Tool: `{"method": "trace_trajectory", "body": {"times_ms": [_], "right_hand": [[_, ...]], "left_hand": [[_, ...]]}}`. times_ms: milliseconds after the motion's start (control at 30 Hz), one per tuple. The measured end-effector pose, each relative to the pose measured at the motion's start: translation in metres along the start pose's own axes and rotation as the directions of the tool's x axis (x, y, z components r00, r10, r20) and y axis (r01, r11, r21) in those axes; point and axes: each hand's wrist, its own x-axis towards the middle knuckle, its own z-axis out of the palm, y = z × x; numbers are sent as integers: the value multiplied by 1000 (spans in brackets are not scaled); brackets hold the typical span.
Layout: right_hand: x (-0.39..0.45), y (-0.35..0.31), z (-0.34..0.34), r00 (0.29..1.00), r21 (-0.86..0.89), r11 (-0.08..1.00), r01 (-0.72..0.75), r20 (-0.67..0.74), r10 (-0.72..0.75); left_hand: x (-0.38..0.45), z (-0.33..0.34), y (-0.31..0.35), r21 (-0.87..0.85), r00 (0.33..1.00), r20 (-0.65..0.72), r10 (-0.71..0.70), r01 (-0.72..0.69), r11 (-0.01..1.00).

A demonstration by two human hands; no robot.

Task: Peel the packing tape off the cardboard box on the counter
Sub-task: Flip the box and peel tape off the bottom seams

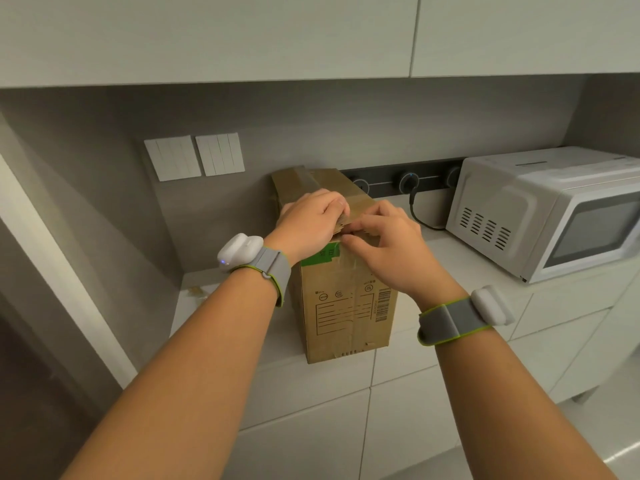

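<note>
Here, upright on the pale counter (450, 251): tall cardboard box (349, 317), set near the back wall, left of the white microwave (547, 209) and well apart from it. Printed on the near face: ruled label frame, barcode, green patch at the upper edge. Running along the top of the box and down the near face: glossy packing tape (308, 176), partly lifted and crumpled at the near top edge. Left hand (308, 223) on the top near edge, fingers curled and gripping a crumpled bit of tape. Right hand (384, 244) just beside it, touching it, thumb and fingertips pinched narrow on the same loose tape. Exact contact point between fingertips hidden by the hands. On both wrists: grey bands with green trim, each carrying a white module. On the wall behind: two white switch plates (194, 157) to the left, dark socket rail (408, 183) to the right with a black cable plugged in. Above: pale wall cabinets (242, 32). Small brownish scrap (195, 291) on the counter at far left
</note>
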Motion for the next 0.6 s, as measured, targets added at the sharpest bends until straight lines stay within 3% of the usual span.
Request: {"method": "trace_trajectory", "body": {"times_ms": [233, 600], "right_hand": [[4, -4, -4, 998, 143, 988, -62, 17, 60], [11, -8, 2, 993, 41, 994, -105, 53, 103]], "left_hand": [[1, 0, -1, 8, 1000, -10, 5, -5, 1000], [0, -1, -2, -24, 1000, -17, 8, -9, 1000]]}}
